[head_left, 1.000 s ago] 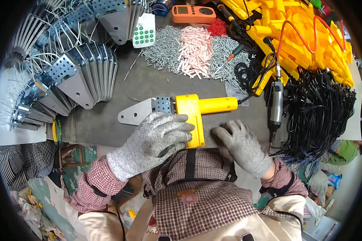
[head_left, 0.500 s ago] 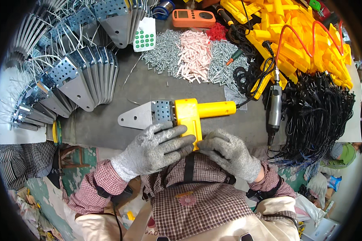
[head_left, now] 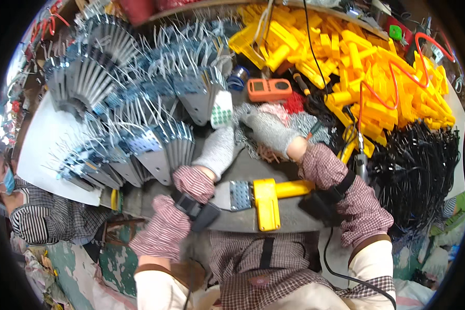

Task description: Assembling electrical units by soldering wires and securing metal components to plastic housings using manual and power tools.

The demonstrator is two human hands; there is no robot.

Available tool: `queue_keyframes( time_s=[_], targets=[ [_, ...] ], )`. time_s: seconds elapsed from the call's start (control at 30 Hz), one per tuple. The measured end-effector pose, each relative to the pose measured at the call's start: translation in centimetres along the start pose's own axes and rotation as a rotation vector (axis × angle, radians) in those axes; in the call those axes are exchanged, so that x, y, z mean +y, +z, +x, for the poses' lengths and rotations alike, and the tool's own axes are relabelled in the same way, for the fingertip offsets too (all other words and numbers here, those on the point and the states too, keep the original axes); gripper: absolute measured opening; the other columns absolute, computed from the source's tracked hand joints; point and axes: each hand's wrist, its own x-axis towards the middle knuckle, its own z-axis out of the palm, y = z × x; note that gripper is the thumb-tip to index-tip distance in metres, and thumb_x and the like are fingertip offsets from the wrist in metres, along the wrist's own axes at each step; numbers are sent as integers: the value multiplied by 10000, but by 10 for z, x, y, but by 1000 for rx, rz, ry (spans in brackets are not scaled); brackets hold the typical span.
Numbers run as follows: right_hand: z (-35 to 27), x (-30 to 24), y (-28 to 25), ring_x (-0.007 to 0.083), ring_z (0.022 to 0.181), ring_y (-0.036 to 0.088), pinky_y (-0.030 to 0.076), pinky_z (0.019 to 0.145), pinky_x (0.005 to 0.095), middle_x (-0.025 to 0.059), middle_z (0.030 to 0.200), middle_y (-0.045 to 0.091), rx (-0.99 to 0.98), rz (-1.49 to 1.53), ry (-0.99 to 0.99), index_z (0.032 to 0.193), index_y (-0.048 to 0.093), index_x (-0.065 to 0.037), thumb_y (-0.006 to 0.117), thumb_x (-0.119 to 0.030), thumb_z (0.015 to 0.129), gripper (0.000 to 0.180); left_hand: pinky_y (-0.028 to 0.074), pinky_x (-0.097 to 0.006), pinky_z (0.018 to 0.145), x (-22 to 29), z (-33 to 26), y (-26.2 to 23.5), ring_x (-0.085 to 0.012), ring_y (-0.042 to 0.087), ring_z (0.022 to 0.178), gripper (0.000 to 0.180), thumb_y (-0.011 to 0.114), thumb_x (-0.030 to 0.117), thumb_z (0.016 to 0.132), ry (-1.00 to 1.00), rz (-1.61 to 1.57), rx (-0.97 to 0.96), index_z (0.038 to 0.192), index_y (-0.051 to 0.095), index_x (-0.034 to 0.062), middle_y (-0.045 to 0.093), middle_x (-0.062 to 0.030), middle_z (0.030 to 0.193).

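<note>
A worker in grey knitted gloves and checked sleeves leans over a crowded grey bench, both arms stretched toward the middle of the frame. The left hand [head_left: 219, 150] lies flat, fingers together and pointing up the frame, just below a small white card with green dots [head_left: 221, 109] and beside a fan of perforated metal plates [head_left: 165, 150]; it grips nothing that can be seen. The right hand [head_left: 270, 132] reaches further, its fingers spread low over a heap of small silver and pink fasteners [head_left: 289, 116] at centre frame; whether it has pinched any of them cannot be told. The two hands are close together but not touching.

Near the lower middle of the frame, between the forearms and the worker's chest, a yellow-handled tool with a grey metal blade [head_left: 261, 199] lies on the bench edge, held by neither hand. An orange handheld meter [head_left: 269, 89] sits just above the fasteners. Yellow plastic housings [head_left: 377, 67] are piled across the upper right, with a mass of black cables [head_left: 423, 165] at right. More bundled metal plates with wire legs [head_left: 88, 82] fill the upper left. A second person in a striped shirt [head_left: 31, 217] is at the far left edge.
</note>
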Motion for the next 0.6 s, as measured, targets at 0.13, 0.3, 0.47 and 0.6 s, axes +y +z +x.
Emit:
queue_keyframes(
  time_s=[0.13, 0.3, 0.47, 0.6],
  targets=[
    [-8, 15, 21, 401, 869, 683, 534, 797, 489, 211, 889, 685, 183, 208, -33, 978, 682, -36, 667, -121, 831, 171, 535, -498, 839, 13, -5, 6, -406, 674, 926, 273, 700, 275, 895, 17, -22, 112, 1029, 719, 38, 704, -223, 963],
    [-11, 8, 12, 398, 975, 652, 519, 837, 471, 218, 981, 655, 220, 203, 46, 1046, 662, -22, 668, -139, 851, 228, 542, -471, 828, 2, -13, 12, -383, 673, 923, 216, 604, 172, 950, 124, 53, 202, 1109, 706, 69, 700, -188, 978],
    [-11, 6, 5, 400, 992, 661, 525, 856, 471, 218, 1026, 676, 297, 390, 94, 1082, 657, -18, 642, -102, 873, 225, 532, -462, 882, 6, -16, 9, -386, 668, 981, 244, 638, 120, 919, 90, 35, 232, 1147, 688, 50, 702, -193, 1041],
    [-9, 6, -5, 393, 974, 683, 536, 846, 469, 222, 987, 705, 265, 404, 139, 1101, 663, -42, 627, -94, 885, 224, 530, -453, 896, 4, -23, -4, -399, 657, 1030, 277, 655, 47, 887, 104, -67, 257, 1163, 667, 29, 691, -213, 1090]
  ],
)
